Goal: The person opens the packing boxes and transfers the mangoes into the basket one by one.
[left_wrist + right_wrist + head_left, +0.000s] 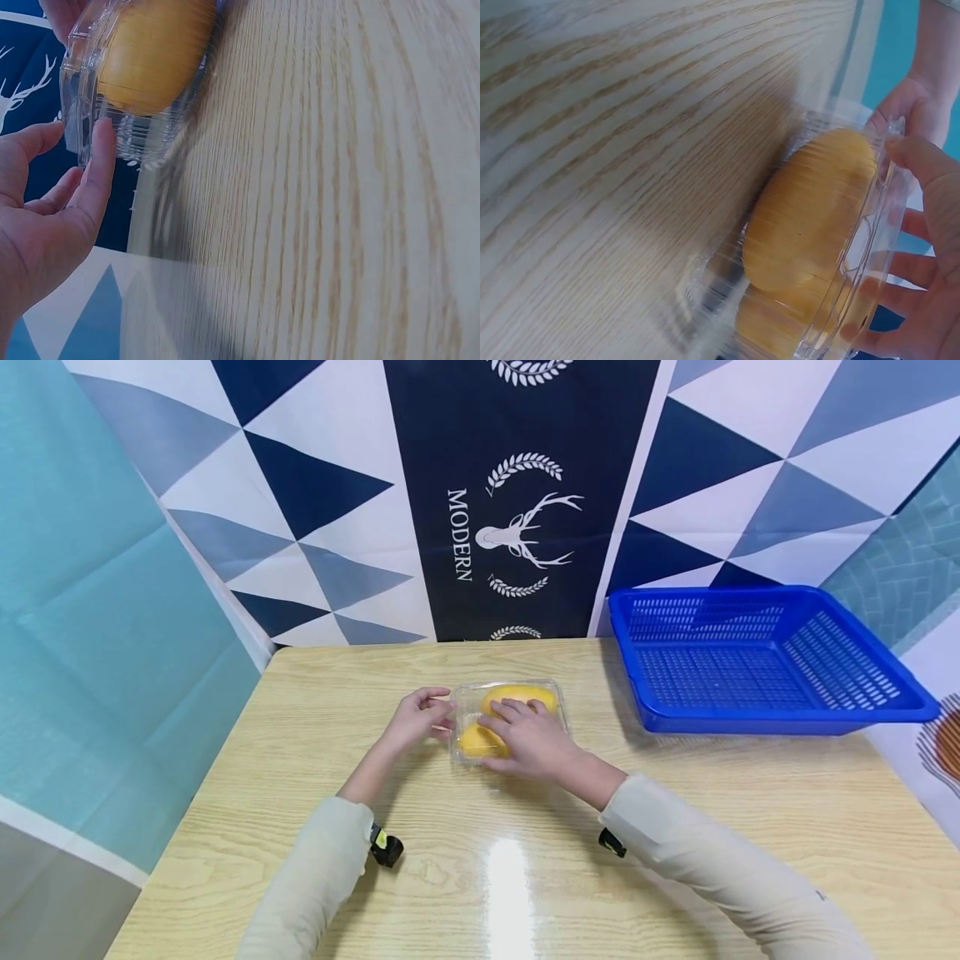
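Note:
A clear plastic clamshell box lies on the table with its lid down. Through the plastic show two yellow mangoes, the far mango and the near mango, partly covered by my right hand. That right hand rests over the lid, fingers spread and lightly bent; in the right wrist view its fingertips press along the lid. At the box's left side is my left hand. One of its extended fingers touches the box edge in the left wrist view, while the thumb stands close by.
To the right, a blue plastic basket with mesh walls stands at the table's back corner. The wood-grained table ends at a patterned cloth behind. Teal sheeting hangs at the left.

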Tool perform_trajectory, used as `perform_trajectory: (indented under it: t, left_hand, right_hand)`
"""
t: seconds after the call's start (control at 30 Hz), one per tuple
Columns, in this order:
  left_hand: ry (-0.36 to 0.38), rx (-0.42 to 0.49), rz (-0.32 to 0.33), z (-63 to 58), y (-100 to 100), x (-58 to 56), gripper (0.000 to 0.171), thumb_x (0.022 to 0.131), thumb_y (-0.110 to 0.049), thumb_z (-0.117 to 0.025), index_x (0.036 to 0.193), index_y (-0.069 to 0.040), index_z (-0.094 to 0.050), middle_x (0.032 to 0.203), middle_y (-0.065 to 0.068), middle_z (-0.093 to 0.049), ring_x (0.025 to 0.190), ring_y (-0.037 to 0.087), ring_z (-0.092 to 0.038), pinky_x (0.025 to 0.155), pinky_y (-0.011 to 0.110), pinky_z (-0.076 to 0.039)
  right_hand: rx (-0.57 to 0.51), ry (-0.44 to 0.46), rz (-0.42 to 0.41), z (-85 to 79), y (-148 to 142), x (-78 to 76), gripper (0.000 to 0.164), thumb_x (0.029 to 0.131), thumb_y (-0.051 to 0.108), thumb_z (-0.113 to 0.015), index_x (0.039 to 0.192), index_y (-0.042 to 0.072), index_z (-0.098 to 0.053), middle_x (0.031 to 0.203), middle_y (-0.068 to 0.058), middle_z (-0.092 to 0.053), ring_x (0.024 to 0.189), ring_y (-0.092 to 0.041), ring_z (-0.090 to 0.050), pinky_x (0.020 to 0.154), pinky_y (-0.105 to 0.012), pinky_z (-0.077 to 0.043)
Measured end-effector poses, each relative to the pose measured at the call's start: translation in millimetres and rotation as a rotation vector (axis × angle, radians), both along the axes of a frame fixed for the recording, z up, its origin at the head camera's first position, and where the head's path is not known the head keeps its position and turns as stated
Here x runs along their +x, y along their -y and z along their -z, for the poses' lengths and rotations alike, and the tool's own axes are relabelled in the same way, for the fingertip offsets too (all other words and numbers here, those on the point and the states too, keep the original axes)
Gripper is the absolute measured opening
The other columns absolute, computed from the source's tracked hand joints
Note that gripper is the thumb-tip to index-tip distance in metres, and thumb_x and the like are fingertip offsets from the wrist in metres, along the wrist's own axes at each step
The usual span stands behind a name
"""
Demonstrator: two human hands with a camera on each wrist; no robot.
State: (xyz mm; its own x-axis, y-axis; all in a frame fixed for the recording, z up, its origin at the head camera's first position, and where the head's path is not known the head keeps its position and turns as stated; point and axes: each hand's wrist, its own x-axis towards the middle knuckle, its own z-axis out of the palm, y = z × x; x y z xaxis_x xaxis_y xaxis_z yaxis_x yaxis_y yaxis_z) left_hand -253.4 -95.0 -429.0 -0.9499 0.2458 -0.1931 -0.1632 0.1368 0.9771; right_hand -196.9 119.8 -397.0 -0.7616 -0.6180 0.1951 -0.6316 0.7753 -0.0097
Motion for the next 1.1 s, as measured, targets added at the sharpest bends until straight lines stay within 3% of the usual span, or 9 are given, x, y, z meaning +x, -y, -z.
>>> perform_trajectory:
  t: [0.23, 0.5, 0.8, 1.03, 1.1]
  left_hand:
    - [0.025, 0.021, -0.002, -0.1, 1, -0.4, 0.046, 0.093, -0.015, -0.058, 0.133, 0.0, -0.044, 0.108, 0.013, -0.056, 0.074, 0.012, -0.065, 0.07, 0.029, -0.058]
    - [0.046, 0.04, -0.012, -0.2, 0, -0.4, 0.046, 0.092, -0.014, -0.058, 0.134, 0.0, -0.043, 0.103, 0.007, -0.056, 0.072, 0.011, -0.064, 0.068, 0.028, -0.058]
    - [0.071, 0.055, -0.006, 1.0, 0, -2.7, 0.047, 0.093, -0.012, -0.056, 0.135, 0.001, -0.041, 0.101, 0.006, -0.056, 0.072, 0.013, -0.063, 0.068, 0.029, -0.058]
    - [0.073, 0.051, 0.01, -24.9, -1, 13.8, 0.047, 0.093, -0.009, -0.054, 0.136, 0.005, -0.039, 0.098, 0.004, -0.056, 0.072, 0.012, -0.063, 0.072, 0.031, -0.058]
    - [0.076, 0.048, 0.01, -24.3, -2, 13.2, 0.048, 0.093, -0.009, -0.054, 0.136, 0.005, -0.039, 0.099, 0.005, -0.055, 0.073, 0.013, -0.063, 0.073, 0.031, -0.058]
  right_hand:
    - [0.012, -0.023, -0.02, 0.2, 0, 0.8, 0.058, 0.083, 0.052, -0.063, 0.127, 0.015, -0.057, 0.133, -0.012, -0.055, 0.125, -0.03, -0.049, 0.099, -0.058, -0.04]
    - [0.027, -0.132, -0.075, 3.0, 0, 1.7, 0.053, 0.083, 0.049, -0.063, 0.124, 0.015, -0.059, 0.129, -0.009, -0.058, 0.119, -0.027, -0.054, 0.096, -0.047, -0.045]
    - [0.067, -0.029, -0.089, -4.1, 2, 2.2, 0.055, 0.085, 0.044, -0.064, 0.126, 0.007, -0.058, 0.133, -0.014, -0.055, 0.121, -0.03, -0.053, 0.099, -0.047, -0.045]
    - [0.098, -0.049, -0.112, -6.6, 2, 3.5, 0.049, 0.086, 0.038, -0.064, 0.122, 0.005, -0.061, 0.13, -0.015, -0.057, 0.121, -0.029, -0.054, 0.103, -0.041, -0.044]
    - [0.104, -0.084, -0.121, -4.6, 2, 3.2, 0.047, 0.086, 0.037, -0.064, 0.119, 0.005, -0.062, 0.128, -0.015, -0.058, 0.119, -0.029, -0.056, 0.102, -0.04, -0.045]
